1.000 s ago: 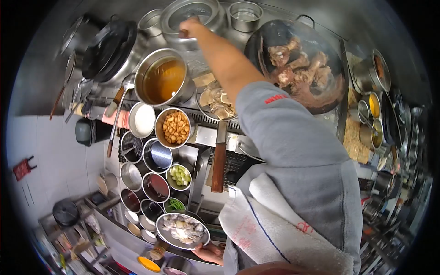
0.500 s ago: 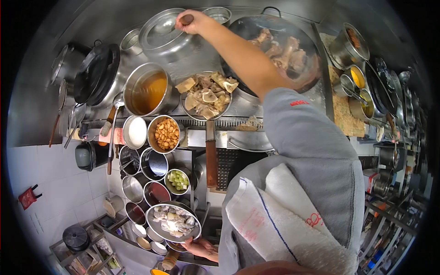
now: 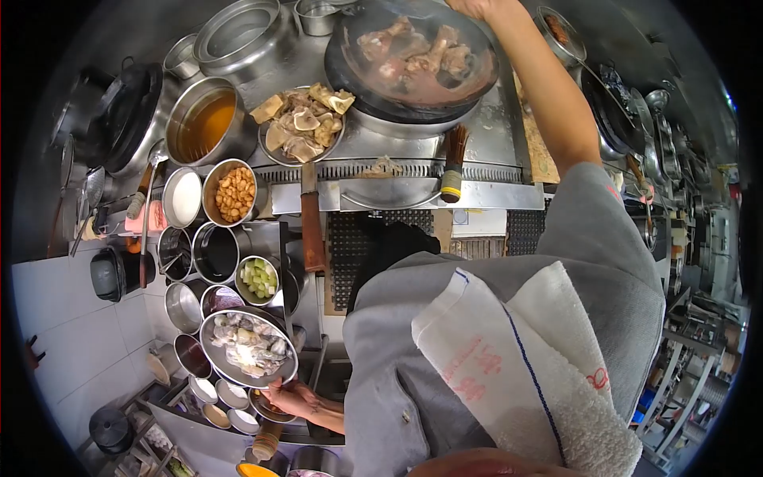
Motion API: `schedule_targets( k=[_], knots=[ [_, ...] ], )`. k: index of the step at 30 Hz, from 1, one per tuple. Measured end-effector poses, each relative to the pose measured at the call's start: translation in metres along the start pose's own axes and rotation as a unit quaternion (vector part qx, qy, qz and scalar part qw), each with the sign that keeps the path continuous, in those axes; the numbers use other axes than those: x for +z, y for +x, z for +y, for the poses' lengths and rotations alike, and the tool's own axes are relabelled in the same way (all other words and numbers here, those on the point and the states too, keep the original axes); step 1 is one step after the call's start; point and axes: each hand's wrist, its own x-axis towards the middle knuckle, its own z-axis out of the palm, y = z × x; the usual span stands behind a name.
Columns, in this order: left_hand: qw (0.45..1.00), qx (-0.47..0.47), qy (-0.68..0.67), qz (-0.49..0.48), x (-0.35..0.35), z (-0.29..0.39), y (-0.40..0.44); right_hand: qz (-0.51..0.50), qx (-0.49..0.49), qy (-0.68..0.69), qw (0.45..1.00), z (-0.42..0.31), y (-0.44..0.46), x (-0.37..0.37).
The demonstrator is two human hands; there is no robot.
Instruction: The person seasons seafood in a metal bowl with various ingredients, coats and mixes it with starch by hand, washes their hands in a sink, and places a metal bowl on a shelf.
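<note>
Low on the left, my left hand grips the rim of a metal dish. Raw, pale grey-white pieces of food lie in it, and it is held above the small bowls. My right arm reaches far up, and my right hand is cut off by the top edge, so its fingers and anything in them are hidden. That hand is nearest the upper right rim of a large black wok, where browned meat pieces sit in reddish liquid with steam over them.
A plate of pale bones or meat, a pot of brown broth, a pot of orange-brown nuts or beans and a bowl of green chunks stand on the left. A cleaver's wooden handle and a brush jut over the stove's edge.
The view has shifted, so the stove sits farther left and higher. My right hand has moved from the silver pot's lid at upper left to beyond the wok. My left hand still holds the dish.
</note>
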Motion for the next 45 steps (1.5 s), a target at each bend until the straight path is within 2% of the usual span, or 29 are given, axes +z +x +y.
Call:
schedule_targets(
  k=[1, 3, 4, 5, 6, 7, 8, 9, 10, 11, 12, 14, 15, 17, 18, 20, 21, 23, 24, 27, 30, 32, 33, 35, 36, 37, 42, 44, 45],
  knots=[
    [1.0, 0.001, 0.013, -0.008, -0.005, 0.0, 0.003, 0.002, -0.002, -0.002, 1.0, 0.012, -0.017, -0.004],
    [1.0, -0.004, -0.001, -0.015, -0.008, 0.0, 0.004, 0.117, -0.047, 0.013, 0.992, 0.044, -0.048, -0.005],
    [1.0, -0.008, -0.012, -0.021, -0.01, 0.002, 0.004, 0.117, -0.047, 0.013, 0.992, 0.041, -0.052, -0.021],
    [1.0, -0.008, -0.011, -0.017, -0.013, 0.002, 0.007, 0.138, -0.093, -0.182, 0.969, 0.037, -0.055, -0.044],
    [1.0, -0.007, -0.011, -0.017, -0.014, 0.003, 0.006, 0.153, -0.136, -0.37, 0.906, 0.033, -0.058, -0.058],
    [1.0, 0.0, -0.014, -0.026, -0.014, 0.003, 0.005, 0.211, -0.2, -0.499, 0.817, 0.043, -0.069, -0.06],
    [0.999, 0.007, -0.017, -0.034, -0.013, 0.004, 0.004, 0.211, -0.2, -0.499, 0.816, 0.07, -0.075, -0.038],
    [0.999, 0.007, -0.017, -0.033, -0.012, 0.004, 0.004, 0.368, -0.225, -0.627, 0.649, 0.105, -0.078, 0.002],
    [0.999, 0.007, -0.024, -0.034, -0.012, 0.005, 0.002, 0.499, -0.234, -0.712, 0.436, 0.121, -0.079, 0.023],
    [0.999, 0.007, -0.03, -0.034, -0.011, 0.006, 0.0, 0.44, -0.236, -0.757, 0.421, 0.111, -0.075, 0.015],
    [0.999, 0.007, -0.028, -0.03, -0.01, 0.005, 0.0, 0.437, -0.233, -0.758, 0.424, 0.097, -0.062, 0.005],
    [0.999, 0.009, -0.031, -0.019, -0.01, 0.004, -0.001, 0.35, -0.301, -0.851, 0.251, 0.077, -0.037, -0.002],
    [0.999, 0.011, -0.03, -0.013, -0.007, 0.003, -0.002, 0.345, -0.3, -0.853, 0.253, 0.07, -0.024, 0.003],
    [0.999, 0.035, -0.029, -0.002, -0.001, 0.001, -0.008, 0.296, -0.302, -0.84, 0.34, 0.067, 0.014, 0.038],
    [0.999, 0.041, -0.032, 0.011, 0.0, -0.001, -0.011, 0.282, -0.303, -0.843, 0.343, 0.067, 0.035, 0.052],
    [0.998, 0.022, -0.039, 0.044, 0.004, -0.004, -0.016, 0.22, -0.274, -0.799, 0.488, 0.067, 0.086, 0.078],
    [0.998, 0.026, -0.051, 0.033, 0.009, -0.004, -0.022, 0.2, -0.275, -0.803, 0.49, 0.057, 0.125, 0.078],
    [0.995, 0.035, -0.065, 0.071, 0.026, -0.001, -0.04, 0.176, -0.298, -0.856, 0.384, 0.033, 0.219, 0.069],
    [0.993, 0.034, -0.073, 0.091, 0.037, 0.0, -0.047, 0.179, -0.233, -0.852, 0.434, 0.044, 0.239, 0.086],
    [0.988, 0.041, -0.065, 0.134, 0.041, -0.006, -0.061, 0.185, -0.268, -0.857, 0.4, 0.042, 0.375, 0.057],
    [0.985, 0.043, -0.074, 0.151, 0.057, -0.005, -0.078, 0.241, -0.331, -0.836, 0.366, 0.039, 0.504, 0.007],
    [0.977, 0.05, -0.065, 0.199, 0.074, -0.002, -0.089, 0.273, -0.267, -0.823, 0.42, 0.06, 0.484, 0.041],
    [0.976, 0.046, -0.071, 0.201, 0.074, -0.002, -0.092, 0.233, -0.231, -0.807, 0.492, 0.066, 0.469, 0.051],
    [0.974, 0.043, -0.076, 0.211, 0.076, -0.005, -0.096, 0.214, -0.03, -0.794, 0.569, 0.052, 0.492, 0.047],
    [0.974, 0.038, -0.08, 0.209, 0.074, -0.006, -0.098, 0.212, -0.025, -0.794, 0.569, 0.051, 0.496, 0.039],
    [0.976, 0.036, -0.09, 0.197, 0.07, -0.008, -0.095, 0.2, -0.068, -0.813, 0.542, 0.051, 0.492, 0.037],
    [0.982, 0.021, -0.097, 0.161, 0.069, -0.008, -0.078, 0.15, -0.29, -0.865, 0.381, 0.026, 0.448, 0.031],
    [0.985, 0.014, -0.1, 0.137, 0.069, -0.006, -0.068, 0.149, -0.313, -0.859, 0.377, 0.015, 0.435, 0.015],
    [0.988, 0.013, -0.102, 0.119, 0.07, -0.005, -0.064, 0.134, -0.329, -0.844, 0.402, 0.005, 0.434, 0.005]
  ],
)
